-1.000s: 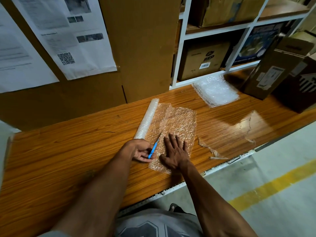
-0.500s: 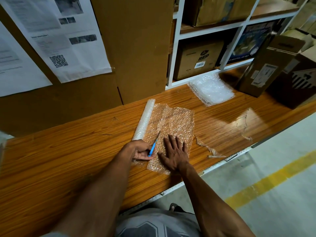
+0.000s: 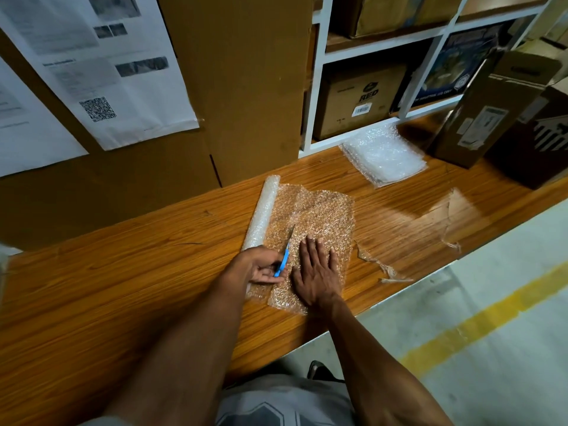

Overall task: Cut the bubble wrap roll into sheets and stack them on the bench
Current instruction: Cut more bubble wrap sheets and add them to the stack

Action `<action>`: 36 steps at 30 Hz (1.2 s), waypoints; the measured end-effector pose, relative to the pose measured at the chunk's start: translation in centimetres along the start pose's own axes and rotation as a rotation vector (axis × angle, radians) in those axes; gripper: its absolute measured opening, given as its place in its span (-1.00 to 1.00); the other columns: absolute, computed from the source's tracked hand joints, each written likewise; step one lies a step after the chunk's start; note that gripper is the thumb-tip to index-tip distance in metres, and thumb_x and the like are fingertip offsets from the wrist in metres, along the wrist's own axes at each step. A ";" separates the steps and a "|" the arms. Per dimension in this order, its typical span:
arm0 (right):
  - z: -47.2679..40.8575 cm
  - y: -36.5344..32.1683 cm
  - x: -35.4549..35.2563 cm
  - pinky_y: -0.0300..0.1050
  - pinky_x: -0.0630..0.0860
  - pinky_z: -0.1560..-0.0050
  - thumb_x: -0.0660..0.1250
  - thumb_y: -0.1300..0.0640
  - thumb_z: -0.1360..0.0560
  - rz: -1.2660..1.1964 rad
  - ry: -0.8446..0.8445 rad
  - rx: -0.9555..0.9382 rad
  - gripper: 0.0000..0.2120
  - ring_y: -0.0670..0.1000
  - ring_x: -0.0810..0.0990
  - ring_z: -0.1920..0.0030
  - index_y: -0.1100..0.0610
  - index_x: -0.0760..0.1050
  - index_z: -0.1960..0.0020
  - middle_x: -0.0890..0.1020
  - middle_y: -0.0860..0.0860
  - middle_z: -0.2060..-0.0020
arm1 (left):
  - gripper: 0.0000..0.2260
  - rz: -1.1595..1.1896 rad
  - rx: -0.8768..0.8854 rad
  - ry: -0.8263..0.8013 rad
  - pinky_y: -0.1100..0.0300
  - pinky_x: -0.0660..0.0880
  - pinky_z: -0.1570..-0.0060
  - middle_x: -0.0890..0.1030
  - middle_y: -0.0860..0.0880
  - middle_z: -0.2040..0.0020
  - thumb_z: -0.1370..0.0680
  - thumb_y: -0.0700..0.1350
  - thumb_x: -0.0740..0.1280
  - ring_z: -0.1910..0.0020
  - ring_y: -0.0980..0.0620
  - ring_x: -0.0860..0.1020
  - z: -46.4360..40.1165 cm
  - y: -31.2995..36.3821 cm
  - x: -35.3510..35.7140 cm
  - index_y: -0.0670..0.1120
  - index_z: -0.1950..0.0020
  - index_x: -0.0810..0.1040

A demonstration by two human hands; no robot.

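While left hand grips scissors mid-cut, my right hand lies flat, pinning bubble wrap sheet; roll beyond left hand. I judge: run blades straight, parallel to roll.

Stockroom: shelved cartons, packing bench

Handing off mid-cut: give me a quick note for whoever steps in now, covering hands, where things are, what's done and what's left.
Left hand grips the blue-handled scissors, blades pointing away into the unrolled bubble wrap.
Right hand lies flat on that sheet, fingers straight, pinning it to the bench.
The rest of the roll lies at the sheet's left edge.
Done: a stack of cut sheets sits by the white shelving.
Left: finish this cut, move the sheet to the stack, repeat for the remaining roll.
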State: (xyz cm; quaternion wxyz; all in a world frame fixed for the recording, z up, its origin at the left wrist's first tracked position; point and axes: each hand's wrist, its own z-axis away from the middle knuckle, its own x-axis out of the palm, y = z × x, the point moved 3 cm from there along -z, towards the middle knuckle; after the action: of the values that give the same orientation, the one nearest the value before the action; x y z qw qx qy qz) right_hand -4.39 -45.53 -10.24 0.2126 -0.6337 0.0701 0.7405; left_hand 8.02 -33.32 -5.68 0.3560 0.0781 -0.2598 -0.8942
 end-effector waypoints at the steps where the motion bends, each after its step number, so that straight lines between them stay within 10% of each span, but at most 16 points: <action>1: 0.0 0.0 0.1 0.27 -0.24 -0.62 -0.23 -0.24 -0.66 0.002 0.008 0.006 -0.29 0.10 -0.38 -0.64 0.07 -0.27 -0.69 -0.29 0.06 -0.66 | -0.85 0.024 0.002 -0.009 0.01 0.67 -0.10 0.66 -0.22 -0.01 -0.66 -0.26 0.32 0.05 -0.05 0.67 0.0 0.1 0.1 -0.20 -0.17 0.66; 36: -0.1 -0.4 -0.1 0.24 -0.20 -0.64 -0.28 -0.21 -0.71 -0.076 0.054 0.033 -0.38 0.04 -0.32 -0.66 0.01 -0.21 -0.70 -0.21 0.00 -0.68 | -0.83 0.076 -0.030 -0.043 0.08 0.68 0.14 0.70 -0.24 -0.08 -0.62 -0.25 0.40 0.00 -0.09 0.71 -1.0 1.7 -0.7 -0.23 -0.19 0.66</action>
State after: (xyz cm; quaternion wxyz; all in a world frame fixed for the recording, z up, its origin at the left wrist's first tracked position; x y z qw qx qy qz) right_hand -4.15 -45.20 -10.06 0.2490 -0.6521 0.0640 0.7132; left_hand 9.86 -34.25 -5.68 0.3850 0.0436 -0.2568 -0.8854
